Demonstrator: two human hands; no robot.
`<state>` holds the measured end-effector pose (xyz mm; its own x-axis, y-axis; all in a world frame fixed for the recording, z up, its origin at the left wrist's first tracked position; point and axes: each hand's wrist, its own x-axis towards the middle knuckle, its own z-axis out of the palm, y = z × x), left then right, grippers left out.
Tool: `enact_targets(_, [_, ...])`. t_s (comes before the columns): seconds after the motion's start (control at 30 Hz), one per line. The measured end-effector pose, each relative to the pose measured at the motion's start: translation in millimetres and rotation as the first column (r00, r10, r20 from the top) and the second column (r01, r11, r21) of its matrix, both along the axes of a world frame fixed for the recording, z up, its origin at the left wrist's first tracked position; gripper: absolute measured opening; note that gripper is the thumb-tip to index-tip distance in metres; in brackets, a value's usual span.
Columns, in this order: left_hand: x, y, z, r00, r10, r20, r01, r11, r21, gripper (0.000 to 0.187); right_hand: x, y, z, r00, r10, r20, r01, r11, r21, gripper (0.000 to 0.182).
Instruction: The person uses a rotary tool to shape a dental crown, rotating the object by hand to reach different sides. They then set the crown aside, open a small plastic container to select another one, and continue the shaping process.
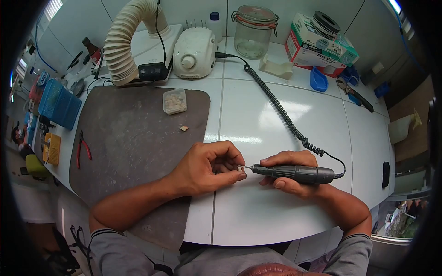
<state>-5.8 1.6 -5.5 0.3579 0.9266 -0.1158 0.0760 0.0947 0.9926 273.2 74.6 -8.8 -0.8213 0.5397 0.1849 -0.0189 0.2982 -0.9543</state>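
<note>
My right hand (294,171) is wrapped round a dark rotary handpiece (299,173), its thin metal bit pointing left. My left hand (209,168) pinches a small whitish piece (241,169) between thumb and index finger; the fingers mostly hide it, so its kind does not show. The bit's tip meets or nearly meets this piece. A coiled black cord (281,110) runs from the handpiece to a white control box (195,53) with a round knob. Beyond my left hand, a small clear tub (165,109) contains pale bits, and a small yellowish-red fragment (184,128) lies nearby.
A brown mat (124,147) covers the white table's left part, with red-handled pliers (83,149) on it. Behind stand a ribbed hose (117,41), a glass jar (253,37) and a face mask box (306,53). Blue trays (318,79) and cutters (354,94) lie at right.
</note>
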Motion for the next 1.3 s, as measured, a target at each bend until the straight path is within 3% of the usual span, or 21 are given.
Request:
enact_targets(0.67, [0.6,-0.5,0.1,1.000,0.001,-0.017,-0.001,1.000,0.020,0.021,-1.0,-0.5,-2.9,1.000,-0.008,-0.028,0.008,1.000,0.003,0.039])
enact_targets(1.07, [1.7,0.4,-4.2,0.995,0.037,0.093,-0.036,0.999,-0.008,0.019,-1.3,-0.1,-4.2,0.998,-0.001,-0.067,0.000,1.000,-0.003,0.040])
enact_targets(1.3, [2.2,-1.2,-6.0,0.998,0.018,0.056,-0.022,0.997,0.077,0.019,-1.6,0.2,0.2,0.999,-0.001,-0.037,0.000,1.000,-0.012,0.041])
